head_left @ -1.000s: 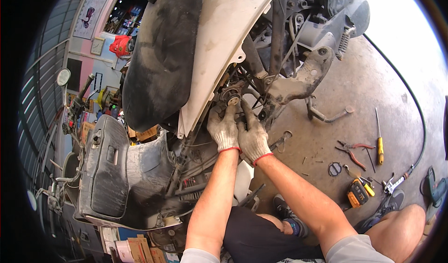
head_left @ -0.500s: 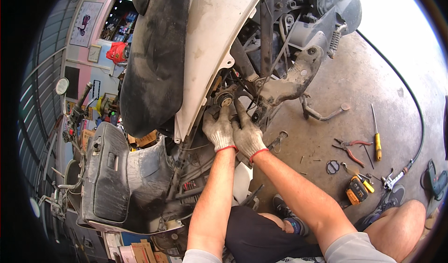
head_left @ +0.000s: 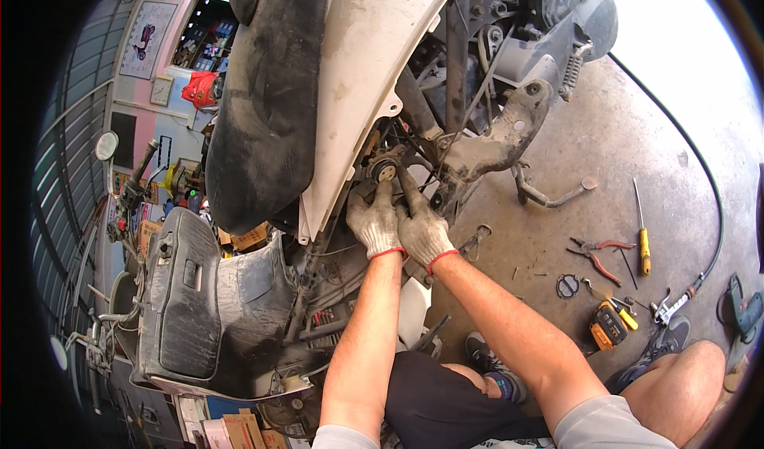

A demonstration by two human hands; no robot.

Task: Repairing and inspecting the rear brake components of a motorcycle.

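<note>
Both my hands wear off-white knit gloves with red cuffs and meet low in the scooter's frame. Between their fingertips sits a small round metal part (head_left: 386,170) with a dark ring, among hoses and cables. My left hand (head_left: 372,224) is curled at its lower side, one fingertip against its face. My right hand (head_left: 422,230) presses close beside the left, its forefinger reaching up along the part's right edge; its other fingers are bent and partly hidden. Above them runs the scooter's dirty white side panel (head_left: 358,75), next to the long black seat (head_left: 267,107).
A metal bracket (head_left: 501,142) and a stand leg (head_left: 557,198) jut out at the right. On the concrete floor lie pliers (head_left: 597,256), a yellow screwdriver (head_left: 644,246), a gasket (head_left: 567,286), a cordless tool (head_left: 609,326) and an air gun (head_left: 672,306) on a black hose.
My hands stay at the round part with almost the same grip. The whole view has shifted only very slightly.
</note>
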